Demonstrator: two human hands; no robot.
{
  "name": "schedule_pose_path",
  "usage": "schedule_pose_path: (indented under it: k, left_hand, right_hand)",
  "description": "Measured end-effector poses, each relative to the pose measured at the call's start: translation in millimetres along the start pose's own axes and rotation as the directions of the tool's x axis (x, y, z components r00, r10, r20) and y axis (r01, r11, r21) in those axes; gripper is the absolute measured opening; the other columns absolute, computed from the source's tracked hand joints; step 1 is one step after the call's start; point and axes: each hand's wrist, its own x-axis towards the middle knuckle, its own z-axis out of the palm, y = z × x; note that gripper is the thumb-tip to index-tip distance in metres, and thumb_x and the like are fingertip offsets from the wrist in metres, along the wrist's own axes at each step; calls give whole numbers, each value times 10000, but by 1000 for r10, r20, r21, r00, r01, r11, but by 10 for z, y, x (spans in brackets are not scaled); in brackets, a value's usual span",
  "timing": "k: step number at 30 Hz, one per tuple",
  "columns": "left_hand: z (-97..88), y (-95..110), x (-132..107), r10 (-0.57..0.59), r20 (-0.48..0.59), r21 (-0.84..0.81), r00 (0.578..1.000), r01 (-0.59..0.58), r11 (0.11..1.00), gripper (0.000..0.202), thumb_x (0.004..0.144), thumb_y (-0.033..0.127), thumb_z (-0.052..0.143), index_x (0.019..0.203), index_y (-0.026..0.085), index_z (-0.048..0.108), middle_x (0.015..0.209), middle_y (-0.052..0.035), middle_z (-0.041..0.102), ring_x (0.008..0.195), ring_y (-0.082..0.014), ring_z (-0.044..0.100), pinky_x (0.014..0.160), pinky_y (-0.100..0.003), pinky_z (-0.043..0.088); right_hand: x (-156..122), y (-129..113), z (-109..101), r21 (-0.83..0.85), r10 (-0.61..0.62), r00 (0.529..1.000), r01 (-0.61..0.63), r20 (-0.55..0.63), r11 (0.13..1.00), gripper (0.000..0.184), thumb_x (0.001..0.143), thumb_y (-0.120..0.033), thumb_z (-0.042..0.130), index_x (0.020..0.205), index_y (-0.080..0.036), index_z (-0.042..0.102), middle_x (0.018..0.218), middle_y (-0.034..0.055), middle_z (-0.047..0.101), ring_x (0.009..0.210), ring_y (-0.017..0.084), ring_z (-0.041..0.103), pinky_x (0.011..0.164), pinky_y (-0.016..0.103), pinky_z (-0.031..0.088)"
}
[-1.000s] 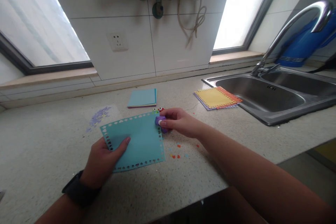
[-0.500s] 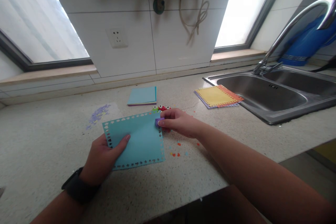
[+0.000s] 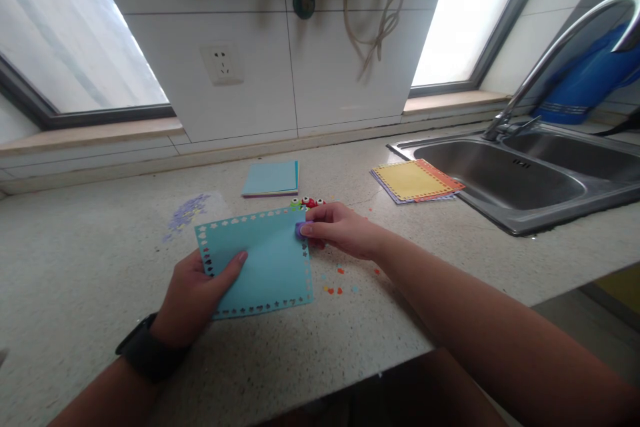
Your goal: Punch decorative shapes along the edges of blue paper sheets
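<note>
A teal paper square point(image 3: 260, 257) with small shapes punched along its edges lies on the speckled counter point(image 3: 75, 267). My left hand point(image 3: 197, 293) holds its lower left corner, thumb on top and fingers under the sheet. My right hand point(image 3: 340, 230) is closed on a small purple punch point(image 3: 301, 229) set over the paper's right edge near the top corner. Just behind that hand sit a green punch point(image 3: 296, 202) and a red punch point(image 3: 311, 201).
A stack of teal paper point(image 3: 273, 179) lies further back. Yellow, orange and purple punched sheets point(image 3: 415, 181) rest beside the steel sink point(image 3: 520, 177) with its tap point(image 3: 560, 47). Purple paper bits point(image 3: 187, 212) and coloured bits point(image 3: 340, 283) dot the counter. The counter's front edge runs close below my arms.
The purple punch has slid a little toward the paper's top right corner and is more hidden under my right fingers. My left hand keeps its hold on the sheet.
</note>
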Motion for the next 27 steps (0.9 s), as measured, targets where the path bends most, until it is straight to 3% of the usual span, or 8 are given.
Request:
schedule_pose_path:
  k: [27]
  left_hand:
    - [0,-7,8,5,5,-2,1000,-5,1000,343,734,511,772,949,246,739,987,-35,806,876,-304,763,731,-366,648]
  right_hand:
    - [-8,-32,-3,-106,2,1000,-3,-7,994,369,835,-500,716,745,-154,622,680,-11,554,633,114,514,597,262,396]
